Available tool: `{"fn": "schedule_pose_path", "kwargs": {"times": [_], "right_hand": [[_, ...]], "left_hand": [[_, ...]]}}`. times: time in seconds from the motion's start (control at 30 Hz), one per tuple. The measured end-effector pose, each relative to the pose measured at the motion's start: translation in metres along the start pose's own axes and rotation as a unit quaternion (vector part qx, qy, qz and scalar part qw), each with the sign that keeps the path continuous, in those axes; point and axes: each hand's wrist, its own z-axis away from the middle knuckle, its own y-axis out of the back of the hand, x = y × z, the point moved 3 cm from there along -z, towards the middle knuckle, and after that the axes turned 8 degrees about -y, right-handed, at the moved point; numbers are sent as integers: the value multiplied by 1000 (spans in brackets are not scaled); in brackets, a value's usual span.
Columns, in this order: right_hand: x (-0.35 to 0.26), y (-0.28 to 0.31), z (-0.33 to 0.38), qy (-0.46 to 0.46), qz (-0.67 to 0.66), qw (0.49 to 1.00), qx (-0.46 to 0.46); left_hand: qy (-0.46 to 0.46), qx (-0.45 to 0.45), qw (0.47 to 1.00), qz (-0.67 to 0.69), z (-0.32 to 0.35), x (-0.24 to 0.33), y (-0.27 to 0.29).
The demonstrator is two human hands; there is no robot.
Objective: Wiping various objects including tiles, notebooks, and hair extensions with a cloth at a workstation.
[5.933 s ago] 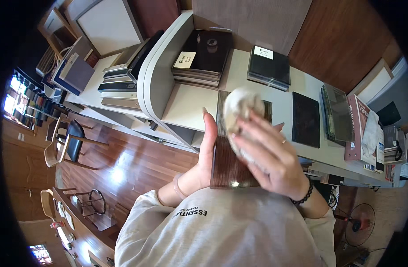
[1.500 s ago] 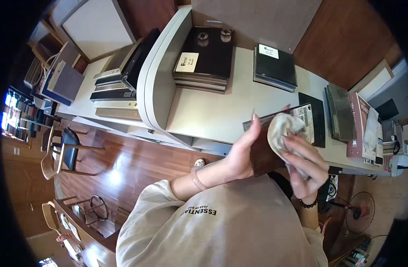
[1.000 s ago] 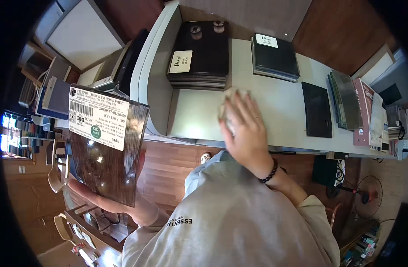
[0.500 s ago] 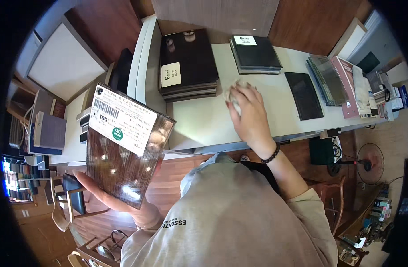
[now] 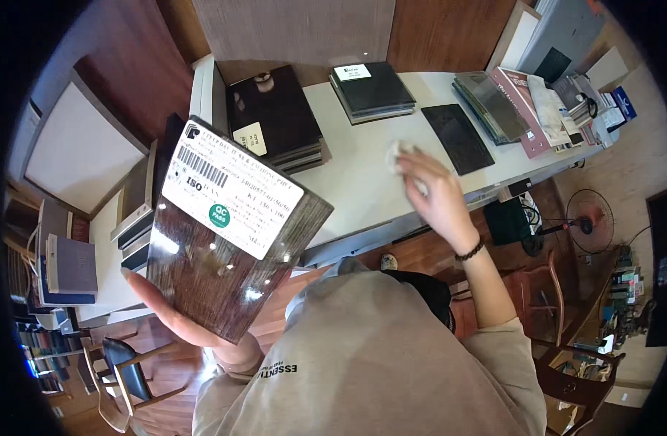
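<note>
My left hand point(image 5: 179, 320) grips the lower edge of a glossy dark brown wood-grain sample panel point(image 5: 206, 265), tilted up in front of my body. A white label point(image 5: 235, 190) with a barcode and a round green sticker covers its upper part. Out over the white counter, my right hand point(image 5: 436, 195) has its fingers closed on a crumpled white cloth point(image 5: 397, 154); they are somewhat blurred. The cloth is just left of a single dark panel point(image 5: 458, 138) lying flat on the counter, apart from it.
Beyond the held panel is a stack of dark glossy panels point(image 5: 275, 112). A smaller stack point(image 5: 371, 89) sits at the counter's back. Upright samples point(image 5: 493, 109) and a pink binder point(image 5: 526, 109) stand to the right. The white counter point(image 5: 355, 171) runs across; a chair point(image 5: 126, 370) is lower left.
The view has turned, so the counter's contents appear farther left. My right hand with the cloth has moved right, toward the single panel. The held panel appears slightly larger and more tilted.
</note>
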Motion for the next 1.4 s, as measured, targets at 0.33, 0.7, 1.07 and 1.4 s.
{"fn": "schedule_pose_path", "kwargs": {"times": [0.33, 0.7, 1.07, 1.4], "right_hand": [[-13, -5, -3, -1, 34, 997, 69], [-35, -24, 4, 61, 9, 992, 113], [27, -1, -23, 41, 93, 991, 90], [47, 57, 2, 21, 26, 999, -22]], "left_hand": [[311, -185, 732, 577, 23, -16, -81], [279, -138, 829, 464, 26, -30, -87], [203, -116, 839, 492, 39, -28, -132], [228, -63, 841, 486, 66, -33, -172]]}}
